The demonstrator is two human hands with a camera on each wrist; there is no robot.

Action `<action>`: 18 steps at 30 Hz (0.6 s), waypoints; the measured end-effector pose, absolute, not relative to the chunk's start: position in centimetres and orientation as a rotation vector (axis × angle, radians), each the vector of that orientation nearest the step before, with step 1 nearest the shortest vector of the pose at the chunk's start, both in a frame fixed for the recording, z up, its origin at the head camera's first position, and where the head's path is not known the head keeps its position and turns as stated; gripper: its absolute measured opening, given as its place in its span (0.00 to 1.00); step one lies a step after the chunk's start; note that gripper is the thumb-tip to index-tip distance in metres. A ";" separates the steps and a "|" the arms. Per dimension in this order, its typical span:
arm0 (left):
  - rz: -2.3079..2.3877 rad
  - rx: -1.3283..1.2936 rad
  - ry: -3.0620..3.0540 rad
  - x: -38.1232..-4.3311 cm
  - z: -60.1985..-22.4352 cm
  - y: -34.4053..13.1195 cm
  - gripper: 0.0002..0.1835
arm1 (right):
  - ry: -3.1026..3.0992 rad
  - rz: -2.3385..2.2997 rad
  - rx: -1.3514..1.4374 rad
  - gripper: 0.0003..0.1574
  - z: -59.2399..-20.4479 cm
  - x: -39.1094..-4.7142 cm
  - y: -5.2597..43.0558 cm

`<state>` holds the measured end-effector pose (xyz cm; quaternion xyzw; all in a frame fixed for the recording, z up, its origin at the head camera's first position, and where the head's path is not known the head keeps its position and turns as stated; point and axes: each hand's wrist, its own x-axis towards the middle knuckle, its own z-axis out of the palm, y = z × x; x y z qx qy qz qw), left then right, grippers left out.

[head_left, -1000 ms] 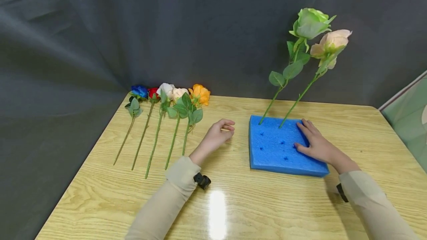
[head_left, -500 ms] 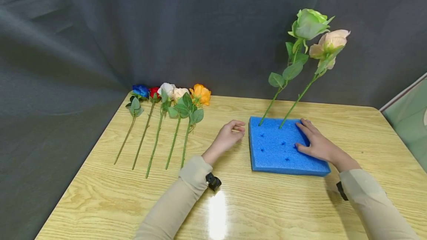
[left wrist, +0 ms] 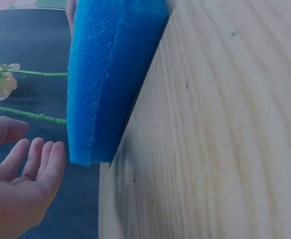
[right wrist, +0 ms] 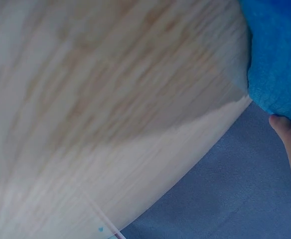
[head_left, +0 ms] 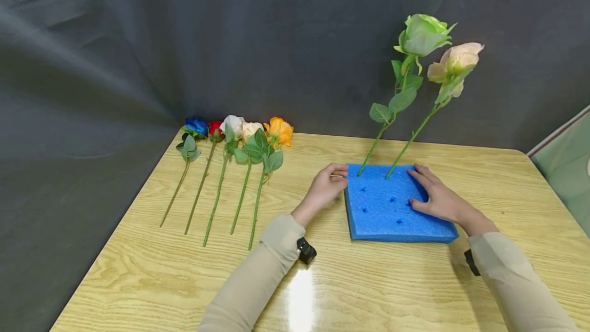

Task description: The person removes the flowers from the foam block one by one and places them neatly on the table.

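Observation:
A blue foam block with several small holes lies on the table. A green rose and a pale pink rose stand tilted in its far part, their stems in the foam. My right hand rests on the block's right side, thumb and fingers spread. One finger shows against the foam in the right wrist view. Beside the block's far left corner is my left hand, its fingers loosely bent around nothing. In the left wrist view a gap shows between the left fingertips and the foam.
To the left, several roses lie in a row on the wooden table: blue, red, white, cream and orange. A dark cloth hangs behind the far edge.
My left hand has moved right, from the table between the lying roses and the foam up to the foam's left edge. The block has turned slightly; my right hand has stayed on it.

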<state>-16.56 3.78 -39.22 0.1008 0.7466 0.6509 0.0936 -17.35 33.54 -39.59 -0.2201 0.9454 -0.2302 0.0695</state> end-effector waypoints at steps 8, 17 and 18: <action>1.950 0.289 2.286 -16.9 -39.5 5.4 0.19 | 2.872 -0.653 -0.716 0.48 -39.5 -16.9 33.5; 1.820 0.280 2.376 -17.1 -39.7 6.8 0.24 | 2.875 -0.672 -0.689 0.43 -40.1 -16.2 33.5; 1.806 0.283 2.375 -17.1 -39.7 6.8 0.25 | 2.881 -0.663 -0.680 0.43 -40.2 -16.2 33.4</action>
